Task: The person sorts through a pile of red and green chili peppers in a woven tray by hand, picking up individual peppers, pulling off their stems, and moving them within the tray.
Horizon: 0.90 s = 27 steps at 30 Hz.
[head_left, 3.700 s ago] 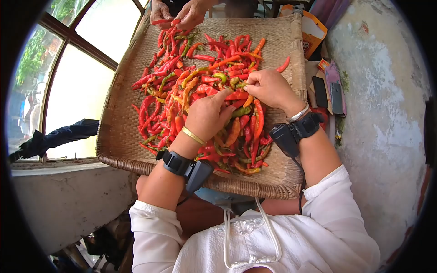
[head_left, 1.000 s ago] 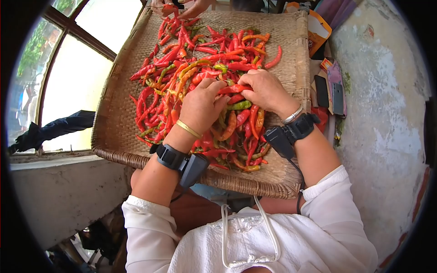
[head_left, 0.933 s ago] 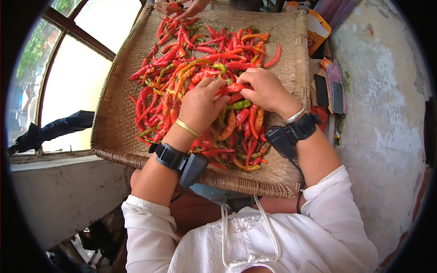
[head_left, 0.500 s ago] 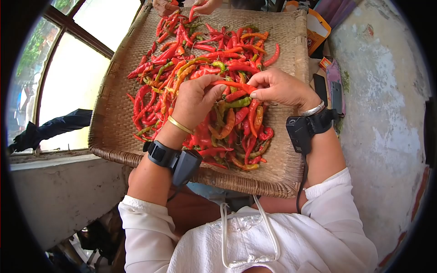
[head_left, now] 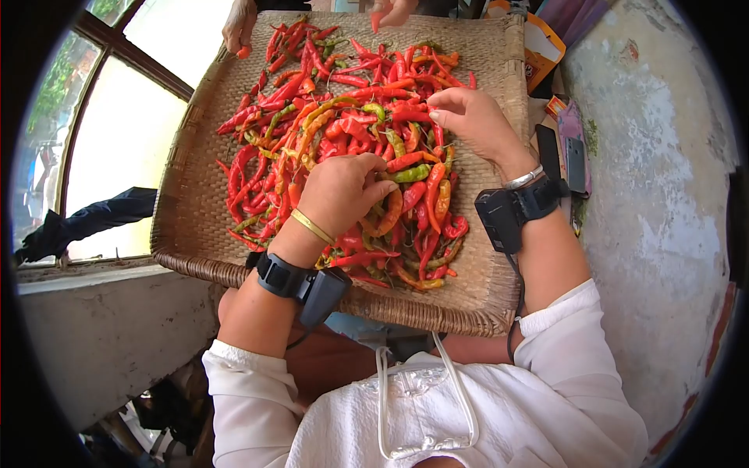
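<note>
My left hand (head_left: 347, 195) is low over the heap of chili peppers (head_left: 355, 129), its fingers curled in and thumb pressed toward them. Whatever it pinches, if anything, is hidden. A green chili (head_left: 409, 174) lies just beside its thumb. At the heap's upper right edge is my right hand (head_left: 472, 125), thumb and forefinger slightly apart beside a red chili (head_left: 409, 116); nothing shows between them. Mostly red peppers, with some orange and green ones, lie in the shallow woven basket (head_left: 488, 288).
Across the basket are another person's two hands (head_left: 239, 27), with small red pieces at their fingertips. To the right, a phone (head_left: 576, 164) lies beside a plastered wall (head_left: 647, 195) and an orange box (head_left: 542, 51). A window (head_left: 117, 148) stands at left.
The red chili held between my hands has left them. My right hand moved up and away, my left slightly down. The other person's hands moved apart.
</note>
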{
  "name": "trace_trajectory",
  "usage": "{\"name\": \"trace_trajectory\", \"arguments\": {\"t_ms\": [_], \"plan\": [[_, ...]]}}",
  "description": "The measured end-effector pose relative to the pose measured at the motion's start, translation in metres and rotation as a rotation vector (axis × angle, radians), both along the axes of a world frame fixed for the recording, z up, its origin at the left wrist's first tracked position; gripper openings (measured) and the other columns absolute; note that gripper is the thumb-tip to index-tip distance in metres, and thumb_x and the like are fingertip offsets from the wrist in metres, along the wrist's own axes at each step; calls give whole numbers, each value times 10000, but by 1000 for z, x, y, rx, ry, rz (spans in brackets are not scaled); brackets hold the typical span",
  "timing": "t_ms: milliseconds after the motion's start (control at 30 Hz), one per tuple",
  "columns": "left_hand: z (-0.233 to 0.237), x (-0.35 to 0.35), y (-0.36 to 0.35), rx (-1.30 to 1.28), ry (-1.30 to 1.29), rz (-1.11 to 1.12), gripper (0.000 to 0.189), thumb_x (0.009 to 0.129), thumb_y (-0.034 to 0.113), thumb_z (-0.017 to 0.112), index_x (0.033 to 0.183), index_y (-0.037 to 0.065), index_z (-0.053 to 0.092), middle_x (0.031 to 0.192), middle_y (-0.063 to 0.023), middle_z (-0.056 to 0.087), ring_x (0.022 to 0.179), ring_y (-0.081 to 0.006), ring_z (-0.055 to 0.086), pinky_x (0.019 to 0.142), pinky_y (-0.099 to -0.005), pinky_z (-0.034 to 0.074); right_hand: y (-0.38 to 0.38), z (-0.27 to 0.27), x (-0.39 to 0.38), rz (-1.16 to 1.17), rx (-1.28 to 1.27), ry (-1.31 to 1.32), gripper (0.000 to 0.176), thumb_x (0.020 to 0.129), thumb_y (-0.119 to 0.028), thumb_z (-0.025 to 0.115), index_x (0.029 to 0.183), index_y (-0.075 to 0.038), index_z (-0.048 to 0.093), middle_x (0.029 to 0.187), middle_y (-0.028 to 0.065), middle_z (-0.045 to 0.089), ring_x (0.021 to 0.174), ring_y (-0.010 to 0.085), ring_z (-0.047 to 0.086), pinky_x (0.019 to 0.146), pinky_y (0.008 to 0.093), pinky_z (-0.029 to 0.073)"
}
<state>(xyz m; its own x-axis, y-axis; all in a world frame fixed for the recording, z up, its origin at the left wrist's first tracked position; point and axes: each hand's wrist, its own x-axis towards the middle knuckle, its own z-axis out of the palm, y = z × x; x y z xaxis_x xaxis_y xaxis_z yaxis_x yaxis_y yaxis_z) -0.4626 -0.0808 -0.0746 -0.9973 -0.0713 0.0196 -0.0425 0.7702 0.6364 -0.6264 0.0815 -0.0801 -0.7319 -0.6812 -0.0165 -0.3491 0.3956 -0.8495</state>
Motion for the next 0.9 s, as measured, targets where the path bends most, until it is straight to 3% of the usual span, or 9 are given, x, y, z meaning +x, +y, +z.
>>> {"name": "trace_trajectory", "arguments": {"t_ms": [33,67,133,167,267,533,667,767,900], "plan": [[0,0,1,-7,-28,-6,226,713,161,667,893,38,608,665,-120,602,611,-252,594,563,-326,465,-4,-1,9,64,-54,-78,211,726,-157,628,885,-19,641,842,85,629,784,171,597,748,287,455],[-1,0,1,-6,-29,-6,226,713,161,667,893,38,608,665,-120,602,611,-252,594,563,-326,465,-7,0,17,64,-53,-79,211,726,-157,628,885,-19,641,842,85,629,784,171,597,748,287,455],[-4,-1,2,-36,-9,2,247,704,159,672,909,40,602,655,-114,597,607,-248,593,562,-328,466,-11,4,27,371,149,267,194,685,-107,616,868,-47,641,812,104,600,770,242,587,726,334,459],[-5,-1,2,-37,-10,1,247,704,159,672,909,40,602,655,-114,597,607,-248,593,562,-328,466,-11,-7,30,384,116,396,160,649,-87,611,806,-70,634,785,113,555,778,290,559,712,370,453],[-6,-2,5,-61,-18,10,263,699,153,677,924,41,598,663,-111,598,607,-248,590,564,-330,465,-12,-7,40,347,155,518,103,659,-102,614,757,-70,612,798,107,537,808,286,553,714,378,449],[-10,-6,2,-10,125,42,263,719,189,647,940,58,590,755,-100,581,692,-269,583,608,-360,469,-8,5,35,256,176,578,75,685,-136,616,707,-71,585,765,96,550,764,278,561,673,385,452],[-6,-6,3,20,64,89,268,717,190,647,941,54,592,753,-95,579,706,-271,584,610,-361,469,-2,15,28,210,202,437,128,717,-175,602,697,-50,584,723,96,586,711,275,576,625,370,453],[-8,-7,4,-45,249,104,260,708,139,666,940,38,605,754,-101,586,711,-259,587,626,-335,463,-4,14,30,234,127,227,121,715,-163,605,722,-43,598,692,104,598,659,244,588,601,342,455],[-8,-12,2,-101,243,44,192,714,123,661,882,38,623,718,-87,587,676,-266,590,601,-329,465,-6,16,36,295,65,-7,128,722,-127,613,802,-27,618,652,72,595,608,141,564,576,272,443]]}}
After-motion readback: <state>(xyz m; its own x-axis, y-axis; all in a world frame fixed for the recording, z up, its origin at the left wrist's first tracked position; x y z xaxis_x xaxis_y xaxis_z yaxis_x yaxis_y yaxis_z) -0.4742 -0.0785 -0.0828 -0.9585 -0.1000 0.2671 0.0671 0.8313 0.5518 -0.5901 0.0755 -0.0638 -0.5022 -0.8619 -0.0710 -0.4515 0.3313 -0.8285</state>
